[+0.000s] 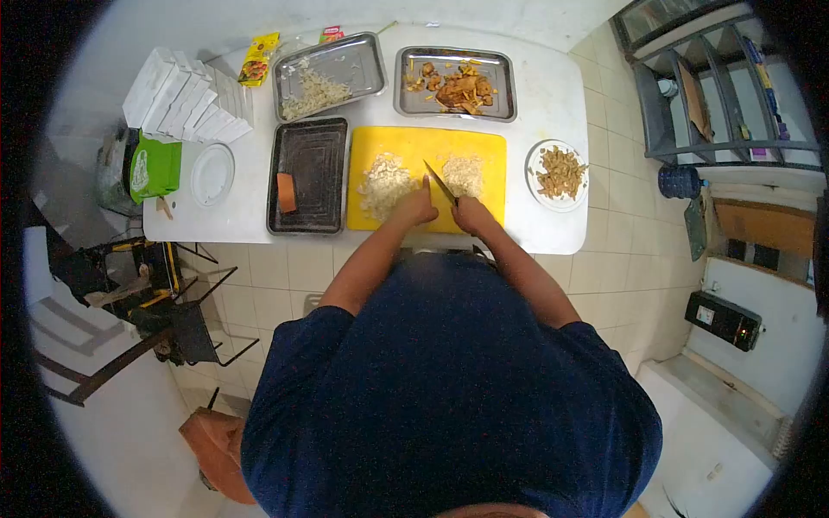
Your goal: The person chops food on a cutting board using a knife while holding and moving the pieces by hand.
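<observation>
A yellow cutting board (pixel 427 142) lies before me with two heaps of chopped pale food on it. The left heap (pixel 384 181) is larger and coarser; the right heap (pixel 462 173) looks finer. My right hand (pixel 472 216) is closed around the handle of a knife (pixel 440 183), whose blade points up and left between the heaps. Beside the left heap is my left hand (pixel 416 207), its index finger stretched out close to the blade; whether it touches is unclear. That hand's other fingers look partly bent, with nothing visible in them.
Left of the board sits a dark tray (pixel 306 173) with an orange piece (pixel 286 192). Behind are a metal tray of pale shreds (pixel 367 65) and a metal tray of browned pieces (pixel 414 108). A plate of brown strips (pixel 560 175) stands right; white boxes (pixel 173 95) stand left.
</observation>
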`<state>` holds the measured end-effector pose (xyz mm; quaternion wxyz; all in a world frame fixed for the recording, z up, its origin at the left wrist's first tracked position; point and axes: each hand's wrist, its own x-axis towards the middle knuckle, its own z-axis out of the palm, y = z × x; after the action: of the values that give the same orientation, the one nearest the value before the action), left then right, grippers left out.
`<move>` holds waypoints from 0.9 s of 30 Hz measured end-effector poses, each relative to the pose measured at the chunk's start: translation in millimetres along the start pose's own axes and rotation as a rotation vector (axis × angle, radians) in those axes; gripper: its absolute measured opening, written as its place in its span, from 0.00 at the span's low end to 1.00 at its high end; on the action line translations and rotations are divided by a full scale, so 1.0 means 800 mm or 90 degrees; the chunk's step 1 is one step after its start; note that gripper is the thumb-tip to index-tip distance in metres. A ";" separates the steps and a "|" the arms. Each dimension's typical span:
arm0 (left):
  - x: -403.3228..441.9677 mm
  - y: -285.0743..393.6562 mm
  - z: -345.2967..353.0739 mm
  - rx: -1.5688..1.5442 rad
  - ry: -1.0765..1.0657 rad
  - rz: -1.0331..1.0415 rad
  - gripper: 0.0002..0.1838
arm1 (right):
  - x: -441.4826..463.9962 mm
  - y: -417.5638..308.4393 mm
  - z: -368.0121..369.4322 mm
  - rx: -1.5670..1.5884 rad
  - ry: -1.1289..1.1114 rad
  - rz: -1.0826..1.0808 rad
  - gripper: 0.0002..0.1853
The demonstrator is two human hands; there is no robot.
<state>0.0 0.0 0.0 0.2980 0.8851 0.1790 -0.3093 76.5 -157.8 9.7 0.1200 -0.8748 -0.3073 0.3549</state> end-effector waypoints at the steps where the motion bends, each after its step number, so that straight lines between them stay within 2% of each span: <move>1: -0.001 0.002 -0.002 -0.009 -0.002 0.000 0.53 | 0.000 -0.001 -0.002 0.012 -0.008 0.007 0.19; 5: -0.002 -0.016 -0.003 0.007 0.011 0.002 0.52 | -0.003 -0.033 -0.010 0.033 -0.071 0.039 0.16; 8: 0.002 -0.012 0.000 0.007 0.044 0.021 0.52 | -0.004 -0.020 0.002 -0.073 0.009 -0.036 0.13; 11: 0.003 -0.006 -0.006 0.008 0.016 0.005 0.52 | -0.008 -0.026 -0.006 -0.061 -0.001 0.004 0.17; 17: -0.009 0.001 -0.012 -0.006 0.008 0.003 0.53 | -0.002 -0.013 0.012 -0.071 -0.001 -0.035 0.16; 20: -0.010 0.010 -0.016 -0.001 -0.005 -0.010 0.53 | 0.005 -0.002 0.025 -0.034 -0.011 0.021 0.16; 23: -0.002 0.005 -0.006 0.018 0.001 -0.009 0.53 | 0.048 0.045 0.077 -0.137 0.056 -0.192 0.17; 27: 0.002 -0.001 -0.001 0.018 -0.001 -0.002 0.53 | 0.017 -0.010 0.015 0.047 -0.025 -0.042 0.20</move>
<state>1.1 1.1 -0.8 0.2852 0.8888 0.1753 -0.3132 72.3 -142.9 -2.9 0.1575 -0.8522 -0.3247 0.3789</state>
